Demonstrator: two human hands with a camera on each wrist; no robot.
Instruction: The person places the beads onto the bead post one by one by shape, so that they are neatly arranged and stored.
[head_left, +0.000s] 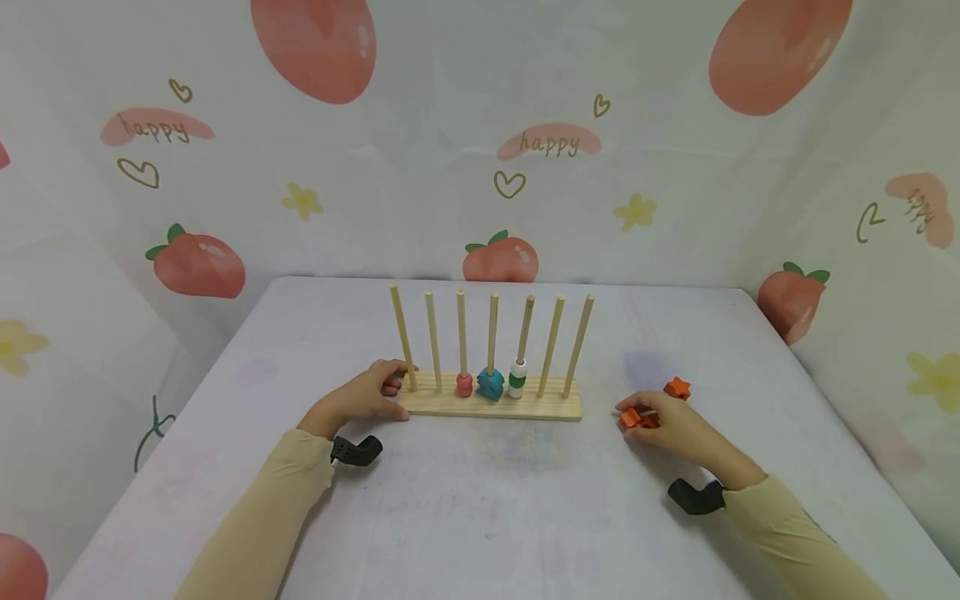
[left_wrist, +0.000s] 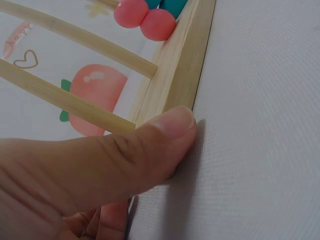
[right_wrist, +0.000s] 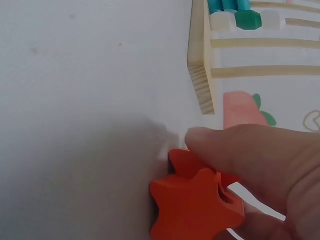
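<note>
A wooden peg stand (head_left: 491,404) with several upright pegs stands on the table. Its left end is gripped by my left hand (head_left: 363,392), thumb against the front edge and fingers behind. Pink beads (head_left: 464,385) sit on the third peg from the left, teal beads (head_left: 491,385) on the fourth, and white and green beads (head_left: 517,379) on the fifth. To the right of the stand, my right hand (head_left: 671,425) pinches an orange star bead (right_wrist: 185,162), partly hidden by the thumb. Another orange star bead (right_wrist: 195,210) lies close against it.
One more orange star bead (head_left: 677,388) lies just behind the right hand. A white table (head_left: 480,517) carries everything, and a fruit-printed cloth (head_left: 420,167) hangs behind it. Dark wrist-worn devices (head_left: 696,497) sit at both cuffs. A green cord (head_left: 155,427) shows at the left.
</note>
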